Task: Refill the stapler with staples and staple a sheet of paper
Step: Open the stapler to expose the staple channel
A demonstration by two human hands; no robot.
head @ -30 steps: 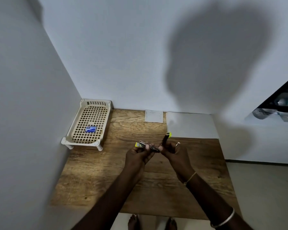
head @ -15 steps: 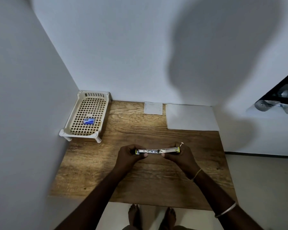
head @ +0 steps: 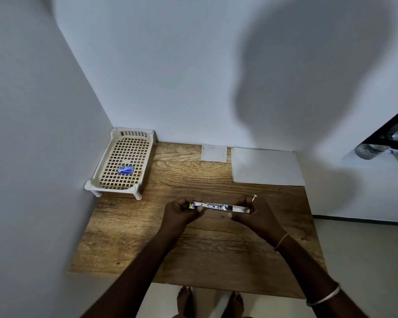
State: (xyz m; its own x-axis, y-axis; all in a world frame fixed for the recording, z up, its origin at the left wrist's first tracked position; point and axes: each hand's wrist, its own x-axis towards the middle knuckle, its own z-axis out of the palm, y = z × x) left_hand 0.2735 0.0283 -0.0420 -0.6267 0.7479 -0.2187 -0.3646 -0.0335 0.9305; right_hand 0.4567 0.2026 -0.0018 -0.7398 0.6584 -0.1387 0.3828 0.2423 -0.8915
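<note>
A small metal stapler [head: 218, 207] with yellow ends is unfolded flat into one long strip, its shiny channel facing up, just above the middle of the wooden table [head: 193, 253]. My left hand [head: 180, 213] grips its left end and my right hand [head: 254, 214] grips its right end. A small blue box of staples [head: 125, 170] lies in the cream lattice tray [head: 101, 180] at the back left. A white sheet of paper [head: 267, 166] lies flat at the back right, and a smaller paper slip [head: 214, 152] lies left of it.
White walls close the table in on the left and at the back. The tray stands on short legs in the back left corner. The table's near edge is by my bare feet [head: 210, 302]. A dark shelf with bottles [head: 391, 143] sits far right.
One second ago the stapler's arm stood tilted up in my right hand; it now lies swung out flat. Both hands have spread apart, and the view has tilted slightly.
</note>
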